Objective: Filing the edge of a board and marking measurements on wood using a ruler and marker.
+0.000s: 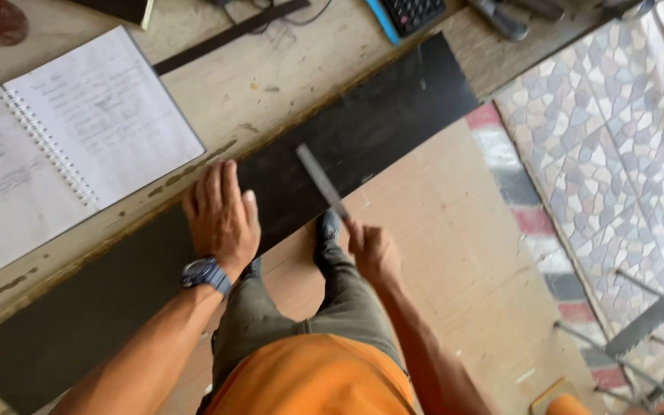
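A long black sheet (378,115) lies along the edge of a worn wooden workbench (270,84), overhanging it. My left hand (220,215) presses flat on the sheet, fingers together, with a blue wristwatch on that wrist. My right hand (372,250) grips the handle of a flat metal file (320,180), whose blade rests slanted on the sheet's near edge. The file and hand look slightly blurred.
An open spiral notebook (63,146) with handwriting lies on the bench at left. A thin black strip (228,37), a calculator (413,11) and tools lie at the far edge. Below are cardboard on the floor (455,253), patterned tiles (616,154) and a handsaw (639,327) at right.
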